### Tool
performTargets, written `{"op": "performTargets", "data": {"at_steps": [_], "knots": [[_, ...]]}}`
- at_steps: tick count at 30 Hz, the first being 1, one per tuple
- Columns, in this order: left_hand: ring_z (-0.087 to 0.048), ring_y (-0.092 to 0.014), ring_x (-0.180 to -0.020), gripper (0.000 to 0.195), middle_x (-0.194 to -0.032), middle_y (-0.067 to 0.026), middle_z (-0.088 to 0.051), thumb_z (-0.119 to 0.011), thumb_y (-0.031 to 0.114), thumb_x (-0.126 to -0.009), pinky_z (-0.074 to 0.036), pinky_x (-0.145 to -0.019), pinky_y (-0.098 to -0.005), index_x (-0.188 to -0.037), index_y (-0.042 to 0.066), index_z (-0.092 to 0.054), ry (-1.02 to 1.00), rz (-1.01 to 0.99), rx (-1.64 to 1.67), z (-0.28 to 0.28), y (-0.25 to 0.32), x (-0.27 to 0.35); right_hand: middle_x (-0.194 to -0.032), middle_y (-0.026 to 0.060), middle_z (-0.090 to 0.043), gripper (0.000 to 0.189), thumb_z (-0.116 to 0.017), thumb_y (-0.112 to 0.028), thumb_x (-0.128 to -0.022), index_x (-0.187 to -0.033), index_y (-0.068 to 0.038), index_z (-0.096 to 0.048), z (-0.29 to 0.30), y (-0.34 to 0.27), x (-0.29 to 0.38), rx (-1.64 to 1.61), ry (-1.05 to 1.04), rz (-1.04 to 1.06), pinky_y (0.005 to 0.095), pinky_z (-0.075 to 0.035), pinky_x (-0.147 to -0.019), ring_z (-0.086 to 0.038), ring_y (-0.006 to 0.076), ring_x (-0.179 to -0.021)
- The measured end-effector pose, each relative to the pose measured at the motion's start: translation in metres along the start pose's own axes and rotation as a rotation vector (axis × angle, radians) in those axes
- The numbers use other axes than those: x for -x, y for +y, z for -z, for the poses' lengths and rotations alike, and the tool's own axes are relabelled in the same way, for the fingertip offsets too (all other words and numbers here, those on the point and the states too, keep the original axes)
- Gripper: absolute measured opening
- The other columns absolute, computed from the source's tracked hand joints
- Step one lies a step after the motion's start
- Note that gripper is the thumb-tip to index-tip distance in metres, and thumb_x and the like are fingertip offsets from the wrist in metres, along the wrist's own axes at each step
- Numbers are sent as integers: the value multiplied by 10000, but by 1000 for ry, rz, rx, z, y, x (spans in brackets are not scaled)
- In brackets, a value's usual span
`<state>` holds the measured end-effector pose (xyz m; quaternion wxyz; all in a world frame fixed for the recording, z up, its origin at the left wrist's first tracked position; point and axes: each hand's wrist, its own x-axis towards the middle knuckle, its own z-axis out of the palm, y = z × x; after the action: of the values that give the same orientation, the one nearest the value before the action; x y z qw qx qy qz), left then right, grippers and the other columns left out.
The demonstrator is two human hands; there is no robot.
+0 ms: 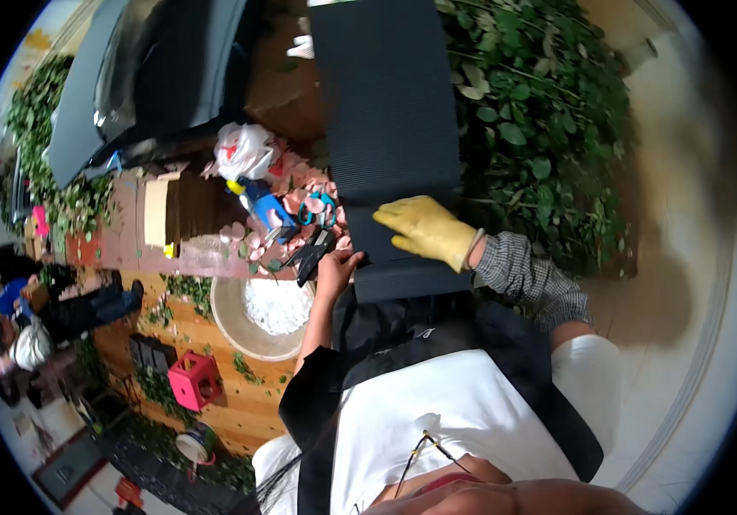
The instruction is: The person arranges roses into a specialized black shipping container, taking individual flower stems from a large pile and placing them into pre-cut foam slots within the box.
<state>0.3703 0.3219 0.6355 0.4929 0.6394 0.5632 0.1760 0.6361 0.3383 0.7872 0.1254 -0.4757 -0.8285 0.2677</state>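
A long black corrugated sheet (391, 129) runs away from my body, its near end folded or creased close to my dark apron. My bare left hand (339, 269) is at the sheet's left edge, thumb and fingers pinched on it. My right hand (429, 232), in a yellow glove, rests on top of the sheet, fingers pointing left and holding nothing. Beside my left hand lies what looks like a black stapler (314, 256). Teal-handled scissors (318, 207) and a blue box-like object (272, 215) lie among pink petals just beyond.
Leafy green stems (536, 129) are heaped at the right. At the left are a cardboard box (164, 209), a white plastic bag (244, 151) and a tub (227, 335) of white pieces. A pink stool (193, 381) stands on the wooden floor; another person (85, 309) is at far left.
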Motion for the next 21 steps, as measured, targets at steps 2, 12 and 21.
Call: {"op": "performTargets", "data": {"at_steps": [2,12,21], "knots": [[-674,-244,-637,370,-710,-188,-682,-774,340,-864,-502,-633,-363,-884,-28,-746,-53,104,-57,2,10,0,-1425,116,-548,631,-751,-202,-797,-1377,-57,-548,-11,-2,1,125,13,25,408,-463,-1022,-544,290,-1276],[-704,-316,-908,282,-983,-172,-712,-753,258,-853,-540,-764,-411,-1045,52,-748,-101,-305,-538,41,101,-18,-1639,99,-275,1041,-790,-312,-766,-1596,-109,-195,-59,17,-13,570,-463,-180,452,-326,-1146,-412,269,-1413],[-616,-377,-1182,790,-1232,-254,-654,-767,579,-762,-486,-1014,-427,-1274,-9,-639,-530,-348,-890,12,197,-127,-1555,94,-429,659,-614,-207,-905,-1523,-131,-395,-88,40,-8,417,-169,-101,452,-378,-1119,-482,292,-1369]]}}
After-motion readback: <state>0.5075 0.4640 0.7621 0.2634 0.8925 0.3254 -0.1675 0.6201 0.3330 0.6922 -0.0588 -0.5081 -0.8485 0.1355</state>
